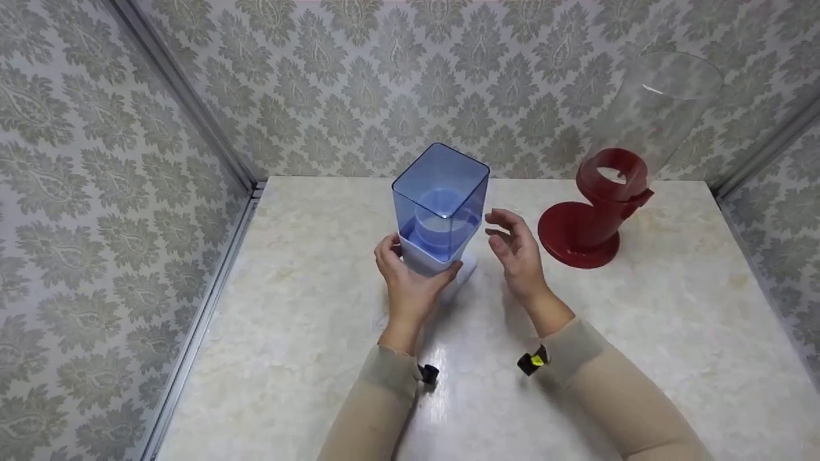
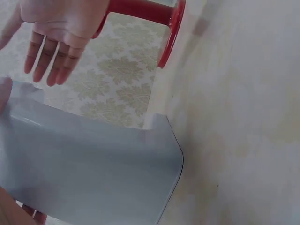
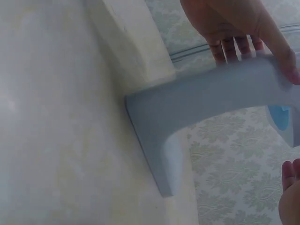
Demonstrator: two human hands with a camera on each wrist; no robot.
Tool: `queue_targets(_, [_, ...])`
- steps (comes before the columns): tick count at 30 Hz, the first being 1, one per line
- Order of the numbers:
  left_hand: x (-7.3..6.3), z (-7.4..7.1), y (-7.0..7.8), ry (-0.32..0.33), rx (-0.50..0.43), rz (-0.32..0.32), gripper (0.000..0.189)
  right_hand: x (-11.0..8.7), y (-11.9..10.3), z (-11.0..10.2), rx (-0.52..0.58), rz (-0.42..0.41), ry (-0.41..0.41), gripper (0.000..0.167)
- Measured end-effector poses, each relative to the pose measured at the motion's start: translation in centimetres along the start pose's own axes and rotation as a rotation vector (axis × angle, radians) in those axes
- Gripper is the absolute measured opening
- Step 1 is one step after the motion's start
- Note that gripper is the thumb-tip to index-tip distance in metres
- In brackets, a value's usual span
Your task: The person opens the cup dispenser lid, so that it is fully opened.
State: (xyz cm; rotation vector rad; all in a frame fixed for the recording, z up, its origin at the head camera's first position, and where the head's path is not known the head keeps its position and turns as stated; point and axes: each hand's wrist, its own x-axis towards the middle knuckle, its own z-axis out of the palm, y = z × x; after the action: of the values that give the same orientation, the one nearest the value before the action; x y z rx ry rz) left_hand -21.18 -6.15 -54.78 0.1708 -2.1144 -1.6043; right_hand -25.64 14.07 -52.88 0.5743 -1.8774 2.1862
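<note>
A white curved stand (image 1: 426, 259) stands on the table, with a see-through blue square container (image 1: 442, 182) seated in its top. My left hand (image 1: 410, 285) grips the stand just below the container, thumb on the near right side and fingers round the left. To the right, my right hand (image 1: 522, 262) is held apart from the stand, fingers loosely bent and nothing in them. The right wrist view shows the stand's bent neck (image 3: 206, 96) and foot, with the left hand (image 3: 239, 23) on its upper part.
At the right stands a red dispenser base (image 1: 580, 234) with a clear cylinder (image 1: 660, 115) rising from it. Patterned wall panels (image 1: 359, 83) with metal edge rails enclose the pale table (image 1: 275, 307) at the back and sides.
</note>
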Motion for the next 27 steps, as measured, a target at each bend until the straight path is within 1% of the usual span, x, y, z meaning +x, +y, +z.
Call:
queue_targets(3, [0.8, -0.9, -0.6, -0.053, -0.024, 0.034, 0.115, 1.1, -0.4, -0.1, 0.020, -0.028, -0.050, 0.078])
queue_targets(6, [1.7, -2.1, -1.1, -0.131, -0.046, 0.070, 0.113, 1.9, -0.7, 0.0, 0.026, -0.018, -0.099, 0.092])
queue_targets(9, [2.9, -3.2, -1.5, -0.216, -0.073, 0.110, 0.112, 2.8, -1.0, 0.4, 0.025, 0.019, -0.181, 0.116])
queue_targets(12, [3.9, -4.1, -1.9, -0.303, -0.099, 0.139, 0.110, 3.4, -1.5, 0.7, 0.008, 0.072, -0.277, 0.143])
queue_targets(15, [4.7, -4.8, -2.2, -0.393, -0.114, 0.152, 0.108, 4.1, -2.2, 1.1, -0.003, 0.108, -0.341, 0.161])
queue_targets(18, [5.6, -5.5, -2.3, -0.468, -0.127, 0.155, 0.108, 4.8, -3.0, 1.5, -0.013, 0.111, -0.377, 0.167])
queue_targets(22, [7.0, -6.7, -2.4, -0.540, -0.141, 0.148, 0.107, 5.7, -3.9, 2.3, -0.046, 0.099, -0.414, 0.167])
queue_targets(27, [8.4, -8.4, -2.6, -0.585, -0.153, 0.123, 0.107, 6.5, -4.3, 3.6, -0.144, 0.098, -0.438, 0.169])
